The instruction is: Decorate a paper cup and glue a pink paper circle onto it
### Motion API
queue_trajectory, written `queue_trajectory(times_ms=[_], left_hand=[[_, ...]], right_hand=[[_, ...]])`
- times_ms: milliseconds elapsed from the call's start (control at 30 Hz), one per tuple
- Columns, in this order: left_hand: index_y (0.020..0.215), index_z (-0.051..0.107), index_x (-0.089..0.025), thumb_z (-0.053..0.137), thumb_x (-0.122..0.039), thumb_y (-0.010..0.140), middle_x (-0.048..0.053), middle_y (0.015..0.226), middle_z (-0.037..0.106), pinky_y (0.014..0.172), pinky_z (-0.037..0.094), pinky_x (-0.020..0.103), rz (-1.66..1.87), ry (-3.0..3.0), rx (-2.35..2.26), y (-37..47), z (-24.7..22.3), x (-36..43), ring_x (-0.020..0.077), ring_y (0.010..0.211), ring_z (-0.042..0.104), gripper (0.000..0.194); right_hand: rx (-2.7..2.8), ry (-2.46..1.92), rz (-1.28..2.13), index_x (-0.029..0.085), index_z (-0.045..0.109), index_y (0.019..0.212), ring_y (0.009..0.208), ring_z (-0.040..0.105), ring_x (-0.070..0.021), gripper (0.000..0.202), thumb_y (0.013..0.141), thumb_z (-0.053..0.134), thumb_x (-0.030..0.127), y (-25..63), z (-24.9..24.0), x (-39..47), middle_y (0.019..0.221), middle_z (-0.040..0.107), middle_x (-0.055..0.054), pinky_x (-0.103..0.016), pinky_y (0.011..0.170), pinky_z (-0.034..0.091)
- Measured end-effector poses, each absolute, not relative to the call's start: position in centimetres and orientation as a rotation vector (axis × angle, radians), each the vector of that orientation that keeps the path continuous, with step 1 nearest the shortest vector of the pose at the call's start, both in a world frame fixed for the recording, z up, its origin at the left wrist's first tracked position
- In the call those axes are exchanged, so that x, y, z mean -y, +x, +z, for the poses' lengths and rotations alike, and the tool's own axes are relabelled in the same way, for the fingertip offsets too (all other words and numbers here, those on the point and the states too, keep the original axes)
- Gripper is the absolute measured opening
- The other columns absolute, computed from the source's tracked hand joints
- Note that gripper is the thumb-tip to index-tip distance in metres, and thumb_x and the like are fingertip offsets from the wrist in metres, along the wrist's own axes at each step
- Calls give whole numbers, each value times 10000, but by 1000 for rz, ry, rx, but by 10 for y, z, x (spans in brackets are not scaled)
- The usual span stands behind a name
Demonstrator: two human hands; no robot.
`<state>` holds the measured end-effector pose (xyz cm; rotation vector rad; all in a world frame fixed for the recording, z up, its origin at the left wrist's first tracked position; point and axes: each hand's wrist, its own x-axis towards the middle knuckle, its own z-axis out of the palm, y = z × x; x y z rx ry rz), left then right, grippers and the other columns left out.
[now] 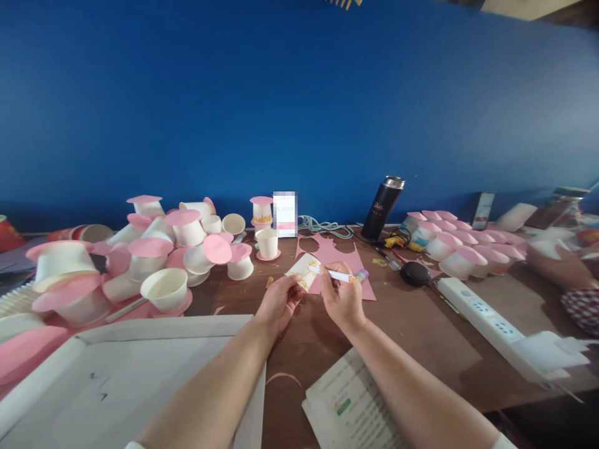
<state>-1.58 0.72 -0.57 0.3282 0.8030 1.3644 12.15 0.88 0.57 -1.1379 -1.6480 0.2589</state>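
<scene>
Pinching closed, left grip (279, 300) holds a cup (301, 269), right grip (343, 300) a marker (339, 275).

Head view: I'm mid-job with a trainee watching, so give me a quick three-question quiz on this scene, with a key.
1. Which hand holds the pen?
2. True or false: in the picture, the power strip lies to the right of the black bottle.
3. What colour are the marks on the white paper piece in the left hand: (a) blue, (b) yellow, (c) green?

Key: 1. The right hand; 2. True; 3. (b).
</scene>
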Motion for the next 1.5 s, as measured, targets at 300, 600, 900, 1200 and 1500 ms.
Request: queue_trajectory(times_ms=[300, 600, 900, 1200, 1500], left_hand=[[697, 584, -96, 660, -79, 710, -16, 568, 538, 447, 432, 129, 1354, 344, -837, -15, -5, -6, 39, 480, 492, 79], [677, 581, -102, 683, -125, 678, -22, 560, 525, 450, 407, 135, 1344, 424, -833, -15, -7, -5, 40, 483, 475, 105], [654, 574, -113, 722, -169, 637, -24, 555, 523, 445, 385, 149, 1360, 480, -837, -14, -11, -4, 48, 485, 471, 160], [668, 593, -103, 742, -179, 626, -26, 579, 523, 466, 396, 134, 1378, 487, -821, -14, -10, -4, 35, 504, 469, 172], [686, 614, -105, 741, -172, 618, -25, 581, 527, 464, 396, 131, 1379, 459, -849, -14, -6, -2, 35, 501, 469, 159]], right_hand=[[1638, -1141, 236, 161, 596, 867, 716, 634, -190, 189, 883, 497, 321, 121, 8, -9, 761, 655, -69, -265, 630, 471], [1628, -1143, 248, 167, 596, 866, 713, 634, -191, 186, 879, 507, 330, 122, 8, -9, 752, 655, -65, -260, 603, 466], [1617, -1149, 242, 167, 598, 874, 683, 627, -178, 184, 874, 514, 331, 122, 9, -9, 730, 648, -53, -250, 586, 462], [1541, -1095, 282, 171, 578, 880, 577, 578, -144, 154, 877, 519, 313, 123, 11, -7, 678, 620, -30, -241, 538, 446], [1514, -1080, 299, 175, 578, 878, 559, 569, -137, 141, 874, 526, 305, 124, 12, -7, 643, 601, -13, -232, 515, 432]])
